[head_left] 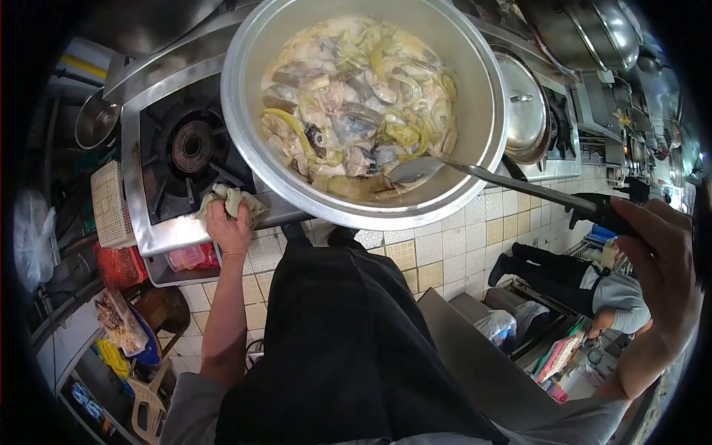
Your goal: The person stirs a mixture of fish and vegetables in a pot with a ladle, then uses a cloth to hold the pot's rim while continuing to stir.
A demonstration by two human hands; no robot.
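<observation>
A big metal pot (245,126) full of fish pieces and yellow peppers in a creamy broth stands on the stove in front of me. My left hand (228,226) grips a greenish cloth (236,199) pressed against the pot's rim at the stove edge. My right hand (660,259) holds the black handle of a long metal ladle (512,184). The ladle's bowl rests in the stew near the pot's near rim. I wear a black apron (341,348).
An unlit gas burner (193,147) lies left of the pot. A second lidded pot (523,107) stands to the right. Another person (593,285) crouches on the tiled floor at right. Baskets, bags and a stool crowd the floor at left.
</observation>
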